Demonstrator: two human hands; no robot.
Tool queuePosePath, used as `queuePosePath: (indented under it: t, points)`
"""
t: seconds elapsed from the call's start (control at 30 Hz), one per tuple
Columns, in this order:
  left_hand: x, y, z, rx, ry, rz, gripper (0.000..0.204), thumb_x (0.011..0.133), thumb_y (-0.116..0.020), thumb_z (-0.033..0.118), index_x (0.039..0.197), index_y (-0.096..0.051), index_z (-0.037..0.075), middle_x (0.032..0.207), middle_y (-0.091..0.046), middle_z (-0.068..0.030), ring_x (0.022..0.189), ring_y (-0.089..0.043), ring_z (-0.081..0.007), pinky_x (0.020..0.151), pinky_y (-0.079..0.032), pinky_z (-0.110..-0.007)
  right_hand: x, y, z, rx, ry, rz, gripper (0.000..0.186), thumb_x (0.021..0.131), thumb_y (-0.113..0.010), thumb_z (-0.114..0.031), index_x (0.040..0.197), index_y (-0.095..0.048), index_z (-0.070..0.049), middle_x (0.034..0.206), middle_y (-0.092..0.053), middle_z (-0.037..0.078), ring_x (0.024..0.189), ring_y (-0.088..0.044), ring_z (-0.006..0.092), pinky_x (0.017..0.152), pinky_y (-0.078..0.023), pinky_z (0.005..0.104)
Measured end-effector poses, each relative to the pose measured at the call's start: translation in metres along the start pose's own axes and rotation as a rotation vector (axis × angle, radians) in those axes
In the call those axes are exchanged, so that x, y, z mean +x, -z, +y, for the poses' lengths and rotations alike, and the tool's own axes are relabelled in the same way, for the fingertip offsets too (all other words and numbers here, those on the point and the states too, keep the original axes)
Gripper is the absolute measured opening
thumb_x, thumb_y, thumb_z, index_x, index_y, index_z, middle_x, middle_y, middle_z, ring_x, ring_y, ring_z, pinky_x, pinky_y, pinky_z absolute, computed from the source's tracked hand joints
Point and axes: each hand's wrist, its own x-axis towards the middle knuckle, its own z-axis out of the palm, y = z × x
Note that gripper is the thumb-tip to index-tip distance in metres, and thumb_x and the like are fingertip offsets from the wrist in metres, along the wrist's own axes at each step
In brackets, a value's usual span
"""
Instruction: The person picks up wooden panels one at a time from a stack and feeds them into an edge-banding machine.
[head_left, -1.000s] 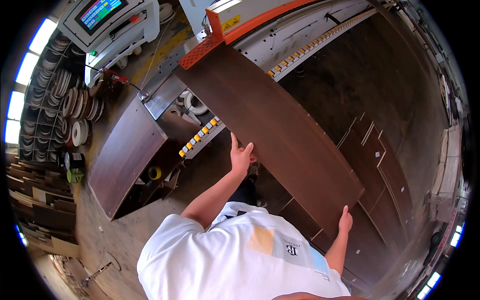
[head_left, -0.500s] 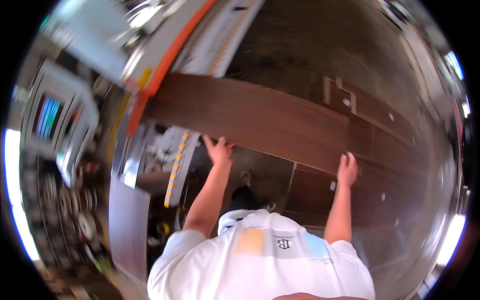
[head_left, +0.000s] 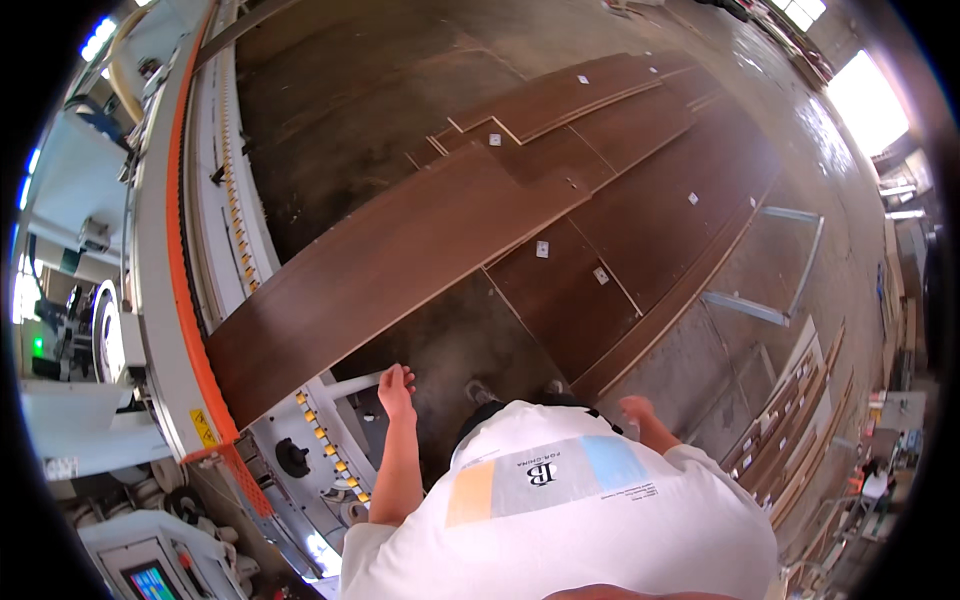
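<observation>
A long dark brown board (head_left: pixel 400 270) lies with its left end on the edge-banding machine, beside the orange rail (head_left: pixel 185 270). Its far right end reaches over other brown boards. My left hand (head_left: pixel 397 390) hovers just below the board's near edge, by a pale bar (head_left: pixel 355 385) of the machine. Its fingers are loosely bent, apart from the board, with nothing seen in them. Low at the right, near my shirt, my right hand (head_left: pixel 637 408) is away from the board. Its fingers point left, loosely apart, and it seems to hold nothing.
Several brown panels (head_left: pixel 660 220) with small white labels lie spread to the right. Yellow-toothed rollers (head_left: pixel 335 450) line the machine's near side. A control screen (head_left: pixel 150 580) stands at lower left. A metal frame (head_left: pixel 750 308) and stacked strips (head_left: pixel 790 430) are farther right.
My view has turned to the right. Both hands have come away from the board's near edge, the right one drawn back towards my body. The board still rests on the machine.
</observation>
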Motion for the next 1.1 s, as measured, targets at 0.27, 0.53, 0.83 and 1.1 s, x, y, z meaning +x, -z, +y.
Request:
queuePosePath:
  t: [0.27, 0.53, 0.83, 1.1]
  points:
    - [0.039, -0.055, -0.003, 0.197, -0.024, -0.205, 0.020, 0.099, -0.065, 0.024, 0.091, -0.064, 0.006, 0.074, -0.064, -0.0023, 0.059, -0.059, -0.0101, 0.053, -0.046, -0.024, -0.008, -0.018, -0.019, 0.651, -0.093, 0.236, 0.037, 0.089, -0.062, -0.043, 0.087, -0.075, -0.009, 0.083, -0.073, 0.014, 0.080, -0.071, 0.0268, 0.074, -0.055, 0.0385]
    - [0.073, -0.070, 0.000, 0.496, 0.047, -0.241, 0.023, 0.097, -0.066, 0.027, 0.093, -0.062, 0.005, 0.073, -0.063, -0.0044, 0.056, -0.059, -0.0110, 0.049, -0.045, -0.024, 0.085, 0.062, -0.113, 0.941, -0.139, 0.236, 0.037, 0.091, -0.067, -0.038, 0.086, -0.072, -0.002, 0.081, -0.073, 0.007, 0.068, -0.067, 0.0158, 0.058, -0.051, 0.0304]
    - [0.121, -0.103, 0.045, 0.803, 0.247, -0.422, 0.029, 0.095, -0.064, 0.025, 0.119, -0.064, 0.008, 0.096, -0.071, -0.0022, 0.073, -0.065, -0.0103, 0.060, -0.050, -0.025, 0.165, 0.149, -0.179, 1.176, -0.002, 0.113, 0.032, 0.092, -0.062, -0.028, 0.096, -0.073, 0.003, 0.081, -0.075, 0.011, 0.064, -0.067, 0.0176, 0.064, -0.055, 0.0329]
    - [0.210, -0.229, 0.086, 0.883, 0.276, -0.619, 0.029, 0.097, -0.060, 0.031, 0.117, -0.063, 0.010, 0.099, -0.070, -0.0043, 0.075, -0.064, -0.0120, 0.063, -0.049, -0.029, 0.180, 0.157, -0.161, 1.098, -0.415, 0.105, 0.050, 0.096, -0.060, -0.049, 0.085, -0.077, -0.003, 0.064, -0.063, 0.007, 0.054, -0.058, 0.0162, 0.048, -0.044, 0.0346]
